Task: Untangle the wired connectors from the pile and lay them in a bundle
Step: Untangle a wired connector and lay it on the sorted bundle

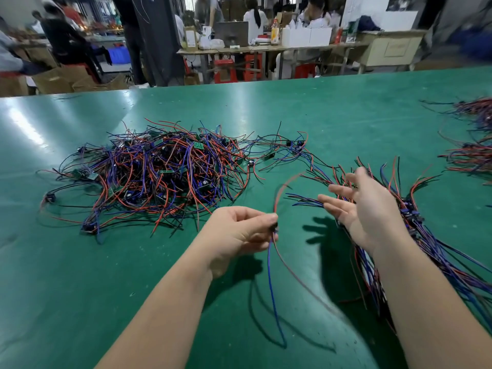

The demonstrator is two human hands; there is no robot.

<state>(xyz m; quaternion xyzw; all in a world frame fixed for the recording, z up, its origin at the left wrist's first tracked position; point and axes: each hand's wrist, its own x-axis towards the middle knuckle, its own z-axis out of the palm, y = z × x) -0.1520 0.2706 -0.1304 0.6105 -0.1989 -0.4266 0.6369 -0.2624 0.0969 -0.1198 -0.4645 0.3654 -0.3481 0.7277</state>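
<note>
Right of the pile (pixel 159 177), the left hand (pixel 237 233) pinches one wired connector (pixel 271 272), its wires dangling above the table (pixel 346 115). Farther right, the right hand (pixel 370 209) hovers with fingers spread over the bundle (pixel 436 251).

The pile (pixel 159 177) lies on the table (pixel 319 107) ahead to your left, the bundle (pixel 415 219) at your right. The wired connector (pixel 270 265) hangs between them, with more wire heaps (pixel 471 155) farther right.

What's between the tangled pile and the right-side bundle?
Head view: stray wired connectors strung across the green table from pile to bundle, plus the red wire arcing from the connector pinched by the left hand.
</note>
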